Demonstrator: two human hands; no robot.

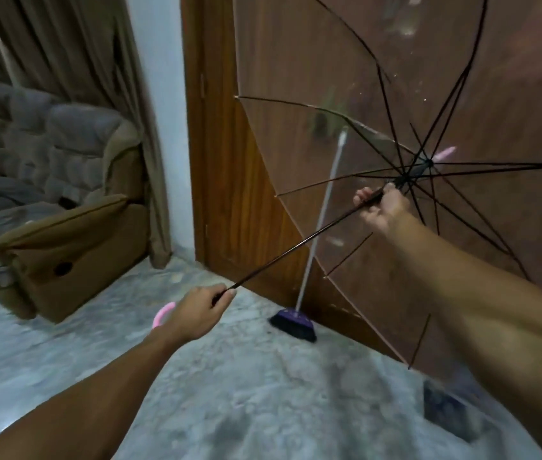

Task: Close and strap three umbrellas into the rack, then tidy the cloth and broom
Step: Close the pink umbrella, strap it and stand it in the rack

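One open umbrella (345,104), one broom (296,322), two gripping hands.

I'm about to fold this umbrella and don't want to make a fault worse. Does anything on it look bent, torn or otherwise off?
One rib of the open clear umbrella, left of the hub, looks kinked rather than straight, with a pale ragged patch along it. The picture is too blurred to tell whether the cover is torn there. The shaft looks straight.

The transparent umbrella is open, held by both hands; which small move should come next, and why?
Probably the right hand, gripping the shaft just below the runner, should pull the runner down the shaft toward the left hand at the handle end, because the transparent umbrella canopy is fully spread.
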